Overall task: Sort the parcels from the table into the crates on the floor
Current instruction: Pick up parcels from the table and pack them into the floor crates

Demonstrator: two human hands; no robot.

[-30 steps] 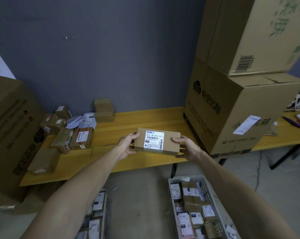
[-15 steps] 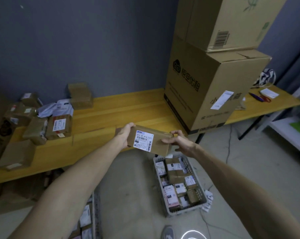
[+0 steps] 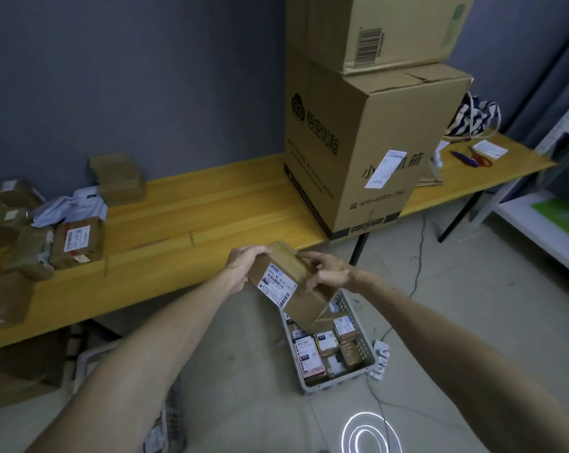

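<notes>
A brown cardboard parcel [image 3: 288, 286] with a white barcode label is tilted, its lower end down over the grey crate [image 3: 361, 376] on the floor. My left hand [image 3: 242, 264] grips its upper left end. My right hand [image 3: 330, 273] grips its right side, fingers curled over the top. The grey crate holds several small labelled parcels. A second crate [image 3: 87, 361] shows partly at the lower left behind my left arm. More brown parcels [image 3: 77, 241] lie on the left part of the yellow table [image 3: 194, 220].
Two big cardboard boxes [image 3: 371, 138] are stacked on the table's right half. A striped bag [image 3: 476, 116], scissors and a pen lie at the far right end. White shelving [image 3: 547, 223] stands on the right. A power strip [image 3: 381, 359] and cables lie beside the grey crate.
Both hands carried the parcel off the table edge, down and right, tipping it from level to steeply tilted over the grey crate. My view turned right and downward.
</notes>
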